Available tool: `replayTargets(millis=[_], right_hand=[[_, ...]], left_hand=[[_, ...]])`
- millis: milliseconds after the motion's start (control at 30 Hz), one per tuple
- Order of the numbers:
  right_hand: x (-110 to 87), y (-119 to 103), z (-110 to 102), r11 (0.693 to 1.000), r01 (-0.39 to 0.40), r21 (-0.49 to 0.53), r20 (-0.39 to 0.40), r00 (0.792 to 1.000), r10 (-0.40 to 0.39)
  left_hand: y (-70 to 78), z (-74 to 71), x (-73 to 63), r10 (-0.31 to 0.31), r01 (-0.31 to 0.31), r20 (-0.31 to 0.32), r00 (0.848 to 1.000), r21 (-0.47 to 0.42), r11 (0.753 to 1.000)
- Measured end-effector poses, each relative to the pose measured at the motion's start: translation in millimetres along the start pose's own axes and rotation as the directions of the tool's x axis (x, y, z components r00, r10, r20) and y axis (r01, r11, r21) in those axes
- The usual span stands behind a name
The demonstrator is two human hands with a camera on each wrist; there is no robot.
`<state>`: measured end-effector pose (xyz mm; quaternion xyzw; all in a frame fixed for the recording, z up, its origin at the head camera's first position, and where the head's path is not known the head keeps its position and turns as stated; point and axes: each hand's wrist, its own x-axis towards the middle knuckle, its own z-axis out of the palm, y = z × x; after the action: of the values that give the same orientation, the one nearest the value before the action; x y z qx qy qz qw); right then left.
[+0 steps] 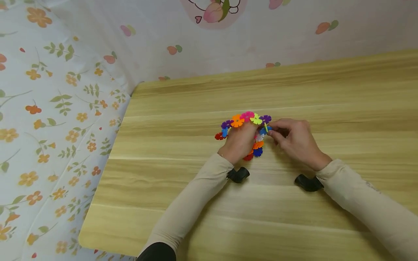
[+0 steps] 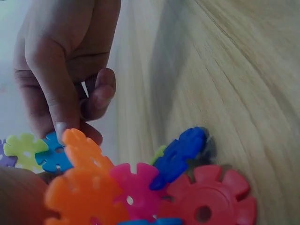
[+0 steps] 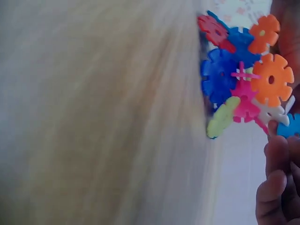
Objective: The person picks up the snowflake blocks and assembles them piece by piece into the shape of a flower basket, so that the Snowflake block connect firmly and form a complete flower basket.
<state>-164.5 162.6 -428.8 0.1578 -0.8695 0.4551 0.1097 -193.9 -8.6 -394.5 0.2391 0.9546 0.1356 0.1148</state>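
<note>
Flower-shaped plastic interlocking discs are joined into a colourful structure, with an orange disc (image 1: 237, 120) and a pink disc (image 1: 247, 116) along its top. My left hand (image 1: 240, 142) grips this structure from behind; its fingertips are mostly hidden. On the right side, my right hand (image 1: 298, 140) pinches a blue disc (image 1: 265, 130) between thumb and index finger, beside a yellow-green disc seen edge-on. The left wrist view shows the right thumb against the blue disc (image 2: 54, 152). Lower discs, including a dark blue one (image 3: 219, 75), stand close to the tabletop in the right wrist view.
A wood-grain table (image 1: 156, 174) lies beneath both hands, its left edge rounded at the corner. Floral cloth (image 1: 65, 127) hangs at the left, and a printed curtain (image 1: 228, 43) borders the back. Black wrist mounts (image 1: 308, 183) stick out below both hands.
</note>
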Motion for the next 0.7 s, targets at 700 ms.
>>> replayTargets(millis=[700], right_hand=[[9.8,-3,3,0.994,0.031,-0.106,0.025,0.999,-0.029]], left_hand=[[-2.1,-4.2,-38.9,0.167,-0.171,-0.156,0.974,-0.013,0.985]])
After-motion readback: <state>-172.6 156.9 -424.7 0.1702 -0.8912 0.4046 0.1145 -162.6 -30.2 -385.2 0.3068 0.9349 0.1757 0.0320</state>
